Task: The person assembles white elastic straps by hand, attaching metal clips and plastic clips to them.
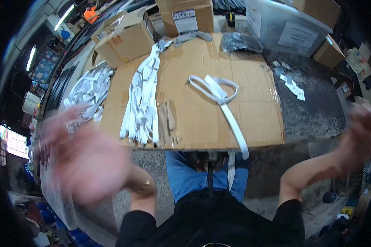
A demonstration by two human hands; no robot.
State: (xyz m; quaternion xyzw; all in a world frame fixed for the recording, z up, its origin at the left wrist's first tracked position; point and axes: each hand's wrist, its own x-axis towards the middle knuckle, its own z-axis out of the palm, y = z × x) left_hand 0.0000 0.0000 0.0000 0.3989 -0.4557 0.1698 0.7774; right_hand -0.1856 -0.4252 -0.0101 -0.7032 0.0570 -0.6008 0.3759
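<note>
A white strap (233, 125) lies looped on the cardboard sheet (193, 131), with a white tag (214, 87) at its loop and its tail hanging over the near edge. To its left, a bundle of long white straps (142, 99) is laid out lengthwise. Raised at the left, near a loose heap of white straps (88, 90), my left hand (90, 160) is smeared by motion and its fingers cannot be made out. Far out on the right, past the table, my right hand (360, 123) is blurred too. Neither hand touches the looped strap.
Cardboard boxes (125, 39) and a clear plastic bin (290, 31) line the far side. A dark plastic-wrapped packet (241, 42) sits before the bin. Small white and grey tags (292, 84) are scattered on the dark table at right. A person in orange (91, 15) is far off.
</note>
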